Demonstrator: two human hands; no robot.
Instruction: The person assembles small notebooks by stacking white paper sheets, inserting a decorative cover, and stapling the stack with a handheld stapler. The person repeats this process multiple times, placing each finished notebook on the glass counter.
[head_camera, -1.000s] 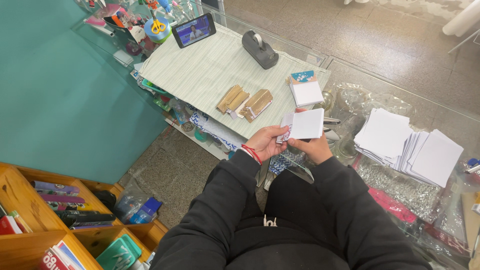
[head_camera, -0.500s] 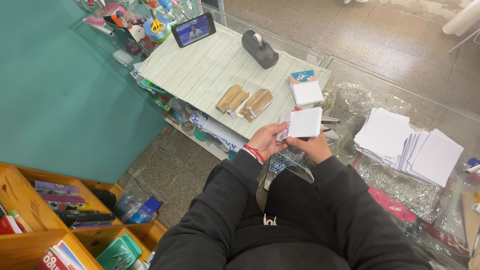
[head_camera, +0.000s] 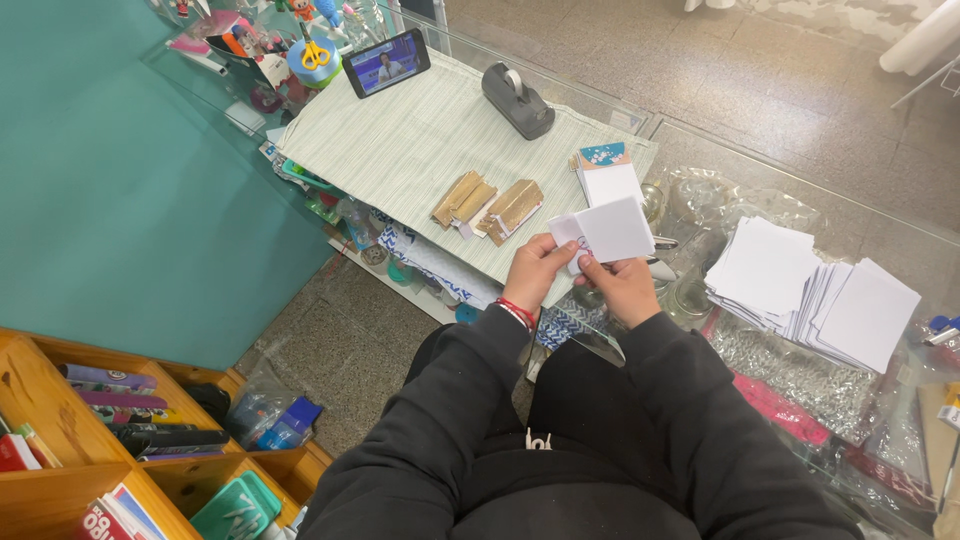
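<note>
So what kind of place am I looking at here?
Probably a small shop counter, perhaps stationery or gifts: a glass display counter with goods beneath, a tape dispenser, stacks of white paper, and wooden shelves of supplies.

The white sheet (head_camera: 612, 230) pinched between the left hand (head_camera: 537, 272) and the right hand (head_camera: 622, 288) looks like matt paper, smooth and creased. The stack of white sheets (head_camera: 815, 290) to the right has the same dull paper finish. The mat (head_camera: 420, 150) on the counter looks like woven cloth with a fine ribbed texture. The counter (head_camera: 690, 150) is clear, glossy glass. The tape dispenser (head_camera: 517, 100) appears to be smooth grey plastic. The shelf (head_camera: 40, 390) at lower left is bare, warm wood. The sleeves (head_camera: 440, 440) are soft black cloth.
</note>
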